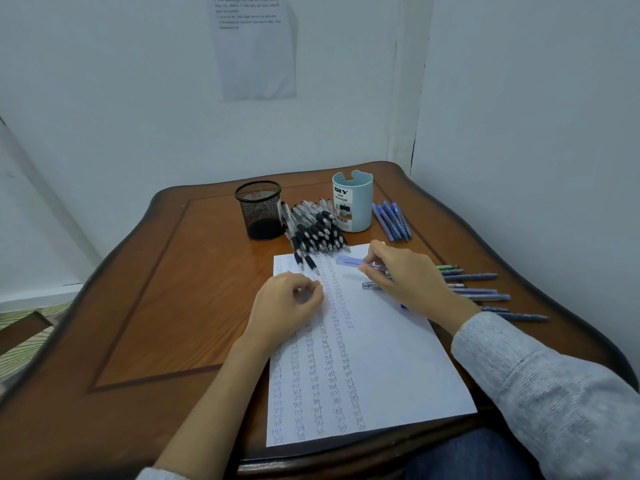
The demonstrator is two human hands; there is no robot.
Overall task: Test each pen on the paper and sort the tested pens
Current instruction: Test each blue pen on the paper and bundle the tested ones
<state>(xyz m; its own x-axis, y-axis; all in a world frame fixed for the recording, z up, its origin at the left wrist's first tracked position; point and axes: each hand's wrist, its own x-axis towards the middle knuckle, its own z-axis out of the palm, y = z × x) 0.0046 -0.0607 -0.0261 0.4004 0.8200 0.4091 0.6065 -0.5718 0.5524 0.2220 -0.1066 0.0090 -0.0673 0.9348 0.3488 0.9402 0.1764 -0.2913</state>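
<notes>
The right hand pinches a pen over the far end of the paper, its long axis lying sideways, free end toward the nearby left hand, which rests curled on the sheet, its contents unclear

Small indoor writing corner, home or modest office; could not tell which. A carved brown wooden bench with a scalloped rim and inlaid border stood pushed into the meeting of two plain pale walls. A printed notice sheet hung on the wall behind. A black mesh pen cup and a pale blue tub labelled "DIY desk organizer" stood at the far side. Striped greenish floor covering showed at lower left
</notes>
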